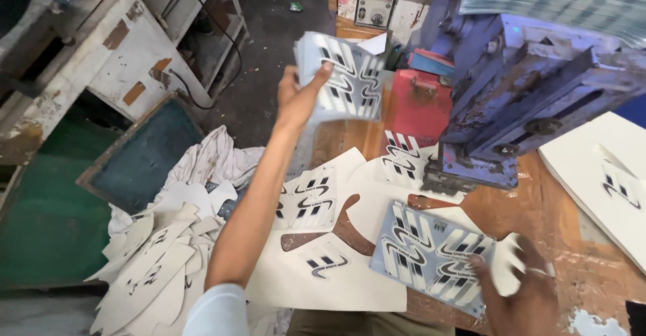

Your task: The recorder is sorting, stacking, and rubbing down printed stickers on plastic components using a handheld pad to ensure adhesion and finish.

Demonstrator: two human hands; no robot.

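Note:
My left hand (301, 93) is raised above the wooden table (558, 215) and grips a grey printed sheet (346, 73) with black and white stripe shapes, held up in the air. My right hand (521, 289), at the lower right, presses its fingers on a second grey printed sheet (431, 252) lying flat on the table. White cut sheets with the same striped marks (316, 201) lie under and beside it.
A blue metal press machine (525, 87) stands at the right with a red box (418, 107) beside it. A pile of white offcuts (158, 269) and cloth lies at the lower left. A framed screen (138, 154) leans by a worn white cabinet (128, 46). A white board (605, 174) lies far right.

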